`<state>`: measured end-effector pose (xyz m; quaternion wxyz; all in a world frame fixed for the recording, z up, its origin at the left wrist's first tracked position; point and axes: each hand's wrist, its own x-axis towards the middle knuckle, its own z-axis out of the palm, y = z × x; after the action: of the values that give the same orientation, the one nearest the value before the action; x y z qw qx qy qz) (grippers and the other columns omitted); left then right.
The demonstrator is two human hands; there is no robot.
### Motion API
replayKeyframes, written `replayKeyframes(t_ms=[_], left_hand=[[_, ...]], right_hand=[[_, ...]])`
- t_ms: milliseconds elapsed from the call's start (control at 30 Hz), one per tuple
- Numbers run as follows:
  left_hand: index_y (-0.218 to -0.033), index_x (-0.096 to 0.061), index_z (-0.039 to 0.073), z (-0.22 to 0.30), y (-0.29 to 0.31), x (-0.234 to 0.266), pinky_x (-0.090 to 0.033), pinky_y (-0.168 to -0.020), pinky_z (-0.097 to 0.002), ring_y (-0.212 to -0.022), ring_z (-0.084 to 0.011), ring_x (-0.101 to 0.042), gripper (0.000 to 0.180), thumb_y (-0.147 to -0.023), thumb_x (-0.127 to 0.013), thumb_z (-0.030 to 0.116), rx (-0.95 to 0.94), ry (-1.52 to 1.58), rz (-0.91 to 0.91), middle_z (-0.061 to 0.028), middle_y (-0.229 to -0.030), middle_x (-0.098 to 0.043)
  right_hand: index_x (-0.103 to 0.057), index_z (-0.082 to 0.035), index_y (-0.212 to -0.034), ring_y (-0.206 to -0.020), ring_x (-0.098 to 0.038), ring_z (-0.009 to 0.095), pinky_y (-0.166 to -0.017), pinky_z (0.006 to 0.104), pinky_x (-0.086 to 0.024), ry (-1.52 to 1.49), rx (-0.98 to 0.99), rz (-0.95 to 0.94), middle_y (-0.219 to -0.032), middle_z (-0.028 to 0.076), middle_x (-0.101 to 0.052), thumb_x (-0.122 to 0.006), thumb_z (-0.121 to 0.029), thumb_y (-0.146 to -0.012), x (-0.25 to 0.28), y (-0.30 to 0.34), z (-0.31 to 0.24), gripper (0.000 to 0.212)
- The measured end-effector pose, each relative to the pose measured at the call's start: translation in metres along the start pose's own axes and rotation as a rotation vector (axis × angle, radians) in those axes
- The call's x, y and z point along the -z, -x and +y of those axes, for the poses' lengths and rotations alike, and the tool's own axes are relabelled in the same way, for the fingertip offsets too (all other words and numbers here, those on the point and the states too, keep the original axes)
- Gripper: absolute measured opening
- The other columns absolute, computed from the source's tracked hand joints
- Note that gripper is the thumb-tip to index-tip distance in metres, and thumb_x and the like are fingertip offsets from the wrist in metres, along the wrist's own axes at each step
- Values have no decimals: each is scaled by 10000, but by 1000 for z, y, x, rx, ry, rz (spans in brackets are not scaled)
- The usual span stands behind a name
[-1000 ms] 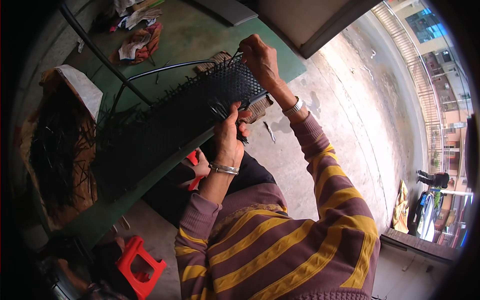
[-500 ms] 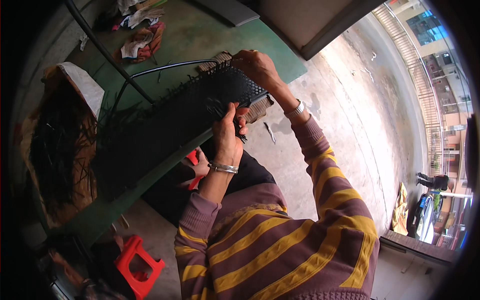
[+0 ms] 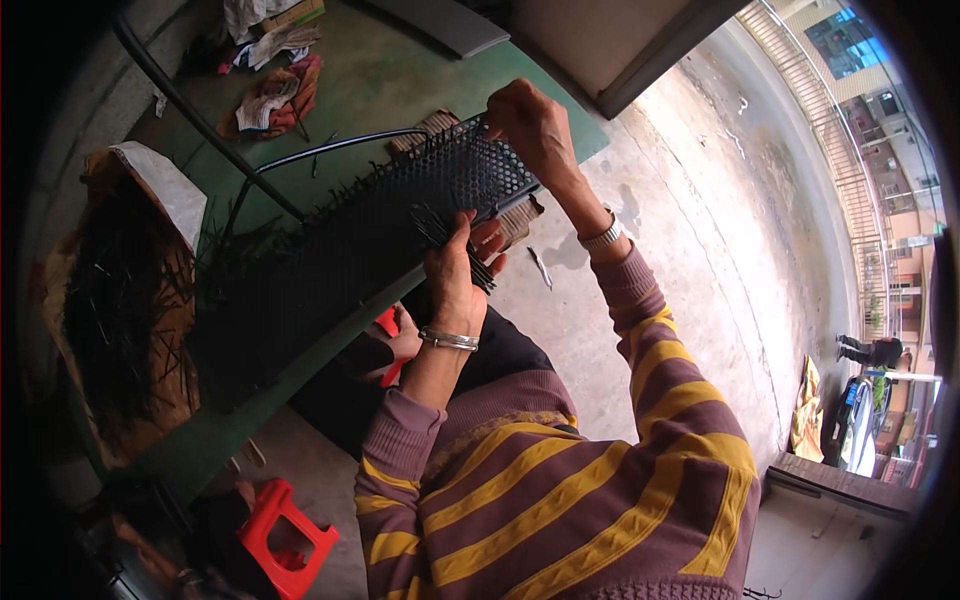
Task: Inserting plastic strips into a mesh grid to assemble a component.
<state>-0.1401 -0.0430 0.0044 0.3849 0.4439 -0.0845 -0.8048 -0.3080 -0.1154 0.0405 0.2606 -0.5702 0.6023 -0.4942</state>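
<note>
A long black perforated panel (image 3: 455,165) lies slanting across the green table (image 3: 375,85), its holes clearest toward the right end. Short black ends stick up along its far edge. In my left hand (image 3: 458,285), by the panel's near edge, is a bundle of thin black strips (image 3: 428,225), held between thumb and fingers. My right hand (image 3: 537,125) is at the panel's far right corner, fingers bent and pinched together. Whatever is between those fingertips is hidden or too small to make out.
An open cardboard box (image 3: 183,375) of black strips stands at the left. Black curved tubing (image 3: 205,125) crosses above the table. Cloth gloves (image 3: 285,95) lie at the back. Another person's hand (image 3: 405,335) shows below the table edge, near a red stool (image 3: 285,540).
My right hand has risen slightly away from me and to the right along the panel's corner. The fingers of my left hand have spread a little around the bundle.
</note>
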Motion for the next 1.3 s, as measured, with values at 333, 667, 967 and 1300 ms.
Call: replayKeyframes(t_ms=[333, 667, 967, 1300], left_hand=[[-1067, -601, 79, -6, -12, 15, -322, -461, -229, -518, -67, -418, 251, -941, -630, 294, 16, 63, -150, -32, -730, -600], [-1015, -630, 76, -9, -12, 13, -307, -452, -224, -511, -61, -413, 237, -927, -652, 296, 11, 58, -162, -8, -710, -569], [-1060, -620, 72, -12, -11, 13, -302, -495, -230, -552, -81, -397, 267, -915, -669, 291, 25, 7, -166, -25, -743, -564], [-1057, -621, 72, -7, -12, 15, -309, -490, -231, -542, -82, -415, 264, -912, -675, 286, 12, 41, -194, -27, -740, -573]], right_hand=[[-602, 10, -916, -749, -710, 156, -656, 261, -531, 161, 207, 167, -800, 99, -694, -559, -77, -919, -14, -20, 21, 97], [-611, -9, -922, -750, -710, 160, -637, 270, -524, 147, 238, 17, -811, 83, -697, -564, -92, -927, -14, -24, 27, 96], [-619, -28, -921, -755, -699, 178, -663, 295, -518, 259, 376, -158, -783, 87, -685, -554, -85, -922, -6, -31, 30, 86], [-675, -89, -940, -763, -659, 293, -672, 362, -515, 428, 420, -63, -854, 90, -683, -596, -110, -879, -14, -28, 41, 102]])
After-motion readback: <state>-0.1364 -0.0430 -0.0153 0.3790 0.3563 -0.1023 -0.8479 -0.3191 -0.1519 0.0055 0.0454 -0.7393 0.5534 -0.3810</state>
